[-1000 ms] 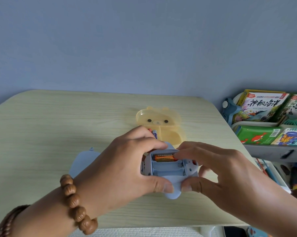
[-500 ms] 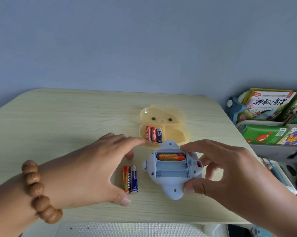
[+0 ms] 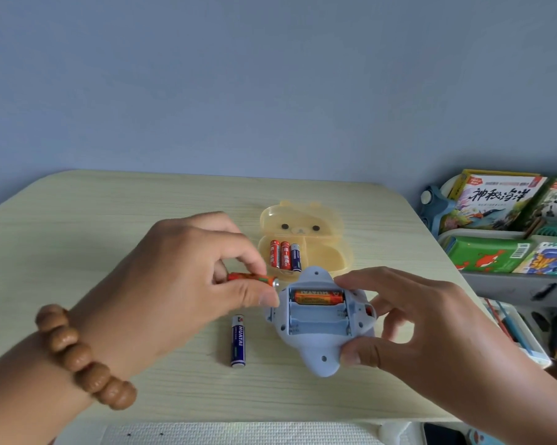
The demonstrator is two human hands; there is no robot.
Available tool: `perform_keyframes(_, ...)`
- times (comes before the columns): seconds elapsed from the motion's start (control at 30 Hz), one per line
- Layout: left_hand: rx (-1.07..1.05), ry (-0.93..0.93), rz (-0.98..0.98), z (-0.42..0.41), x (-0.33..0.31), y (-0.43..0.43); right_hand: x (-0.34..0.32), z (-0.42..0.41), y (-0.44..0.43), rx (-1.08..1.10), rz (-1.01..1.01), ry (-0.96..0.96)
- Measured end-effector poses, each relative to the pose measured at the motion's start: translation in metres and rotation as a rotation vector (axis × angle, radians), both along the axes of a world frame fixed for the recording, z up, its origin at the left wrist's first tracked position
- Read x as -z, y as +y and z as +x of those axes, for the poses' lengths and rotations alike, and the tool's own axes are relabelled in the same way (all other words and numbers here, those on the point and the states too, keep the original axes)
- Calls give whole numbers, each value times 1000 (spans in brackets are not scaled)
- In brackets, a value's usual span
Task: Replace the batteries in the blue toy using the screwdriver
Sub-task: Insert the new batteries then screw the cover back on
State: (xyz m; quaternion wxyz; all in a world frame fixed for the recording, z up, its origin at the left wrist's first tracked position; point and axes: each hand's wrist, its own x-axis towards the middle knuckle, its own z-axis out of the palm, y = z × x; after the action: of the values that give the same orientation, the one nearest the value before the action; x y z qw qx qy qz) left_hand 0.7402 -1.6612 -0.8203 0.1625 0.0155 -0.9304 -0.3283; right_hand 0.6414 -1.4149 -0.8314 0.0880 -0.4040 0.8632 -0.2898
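- Left hand point(image 3: 181, 284): its grip is pinching an orange battery point(image 3: 251, 278) at the toy's 10 o'clock.
- Right hand point(image 3: 412, 319): its grip is clasping the toy point(image 3: 315, 322), lying open-backed on the tabletop point(image 3: 110, 220).
- Blue battery point(image 3: 238, 340): lying at the toy's 9 o'clock.

A plain blue-grey wall point(image 3: 270, 75) stands far in front of my hands. Under my hands is a pale wooden table point(image 3: 94, 226) with round corners. Off past my right hand, a grey shelf point(image 3: 511, 281) holds bright picture books point(image 3: 495, 200).
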Motion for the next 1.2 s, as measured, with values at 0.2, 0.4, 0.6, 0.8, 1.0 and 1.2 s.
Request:
perform_keyframes(0.2, 21, -9, -191, -5, -2, 18, 1, 0, 0, -11, -24, 1)
perform_keyframes(0.4, 55, -46, -209, -7, -5, 27, 1, 0, 0, -31, -39, 22)
perform_keyframes(0.6, 76, -95, -259, -11, -3, 39, 1, -1, -1, -33, -57, 39)
perform_keyframes(0.8, 46, -74, -256, -17, 2, 42, 2, -2, -1, -31, -58, 18)
perform_keyframes(1.0, 38, -88, -279, -22, 4, 44, 5, -4, 0, -18, -50, -17)
perform_keyframes(1.2, -47, -110, -34, -16, -5, 42, 5, -3, -1, -23, -56, -59)
